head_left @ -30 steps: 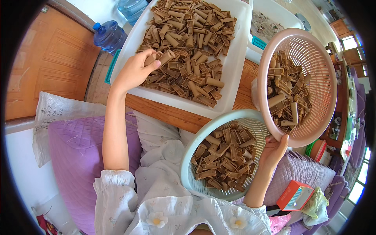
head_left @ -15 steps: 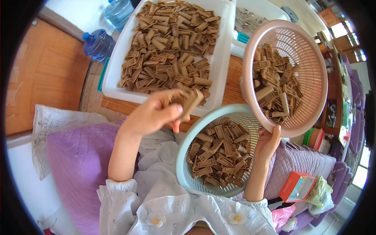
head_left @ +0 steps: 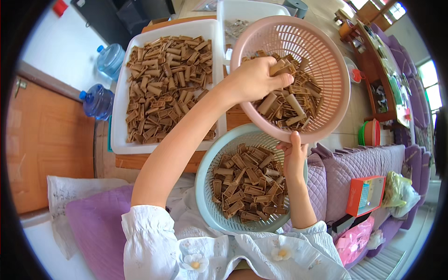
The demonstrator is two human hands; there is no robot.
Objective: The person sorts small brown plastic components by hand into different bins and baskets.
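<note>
My left hand [head_left: 261, 80] reaches across into a pink slotted basket [head_left: 337, 81]. Its fingers are closed around a few small brown trough-shaped pieces [head_left: 282, 68], just above the heap of similar pieces [head_left: 295, 106] inside. With thumb on the near rim, my right hand [head_left: 295, 156] grips the tilted pink basket from below; part of its fingers is hidden. A pale green basket [head_left: 203, 179], nearer to me, holds many more brown pieces [head_left: 252, 182]. Behind my left forearm, a white tray [head_left: 120, 126] carries a wide spread of the same pieces [head_left: 165, 84].
A second white tray [head_left: 252, 10] with small thin bits stands at the far side. The trays rest on a wooden table [head_left: 186, 161]. Blue water bottles [head_left: 98, 101] are at the left, by a wooden door [head_left: 51, 144]. A quilted purple sofa [head_left: 359, 163] and red box [head_left: 366, 196] lie right.
My left hand has moved right with its brown pieces, from over the white tray's near edge into the pink basket. The view has shifted; my right hand still holds the basket's rim.
</note>
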